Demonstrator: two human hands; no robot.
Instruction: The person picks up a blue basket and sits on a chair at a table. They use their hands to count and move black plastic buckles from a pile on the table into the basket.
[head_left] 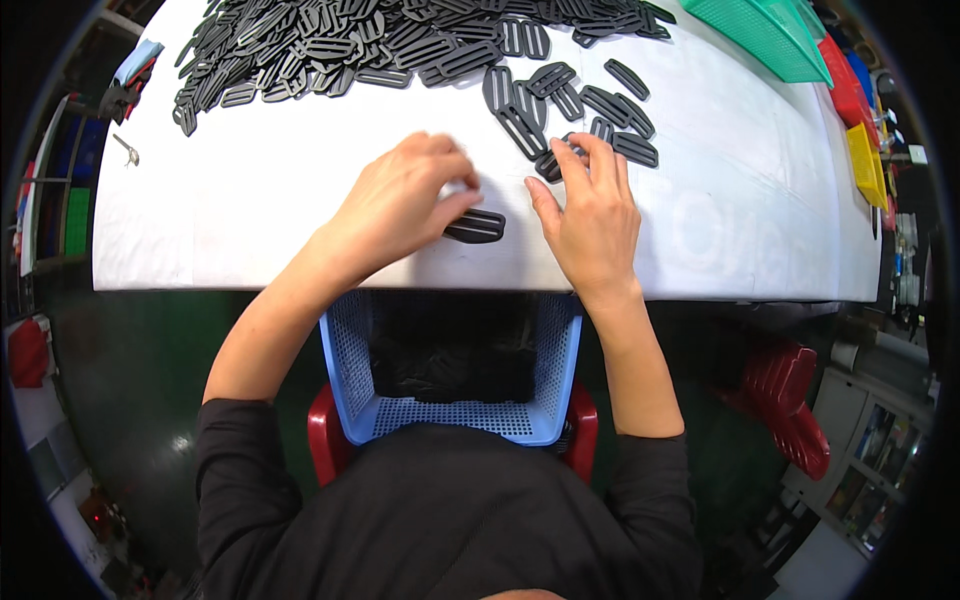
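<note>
On the white table point(215, 215), seen from the head camera, one black slotted strap buckle point(476, 227) lies close to the near edge. Its long side runs mostly from left to right. The left hand point(405, 188) is the nearer hand. Its thumb is just above the buckle, on the side away from the body, and the hand hides a bit of the buckle's left end. The left fingers are blurry, so I cannot tell if they are together or if they touch it. The right hand point(598, 225) is off to the right of this buckle. Its thumb and fingers are spread apart, and its fingertips are over the near side of a small loose bunch of black buckles point(520, 130). I cannot tell if they touch any. A big heap of black buckles point(300, 50) sits farther back. A blue basket point(465, 420) with little holes is below the table's edge, right in front of the body, with dark things inside. A green basket point(765, 38) is at the far right.
</note>
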